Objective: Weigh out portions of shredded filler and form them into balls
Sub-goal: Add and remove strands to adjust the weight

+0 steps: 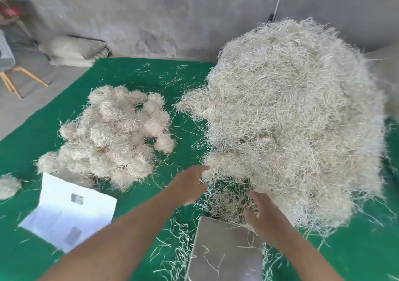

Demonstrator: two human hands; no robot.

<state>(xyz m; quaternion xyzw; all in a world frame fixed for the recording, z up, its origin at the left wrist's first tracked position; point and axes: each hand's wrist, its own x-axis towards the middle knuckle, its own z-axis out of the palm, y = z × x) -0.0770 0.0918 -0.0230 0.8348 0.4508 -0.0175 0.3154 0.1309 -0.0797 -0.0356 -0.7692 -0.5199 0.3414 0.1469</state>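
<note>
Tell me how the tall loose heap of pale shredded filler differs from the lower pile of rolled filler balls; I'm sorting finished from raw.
The tall loose heap of pale shredded filler is one shaggy mass with stray strands; the lower pile of rolled filler balls shows separate rounded clumps. The heap is far bigger and taller. Both hands, left and right, reach into the heap's near edge; the pile is untouched. Both share the pale fibre and green mat.

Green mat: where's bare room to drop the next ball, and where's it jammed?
Freest: the green mat at the far left, between the wall and the pile of finished balls, with few strands. Also the near-left corner below the white paper. Crowded: the whole right under the big filler heap, and around the scale pan, where loose strands lie and both hands work.
</note>
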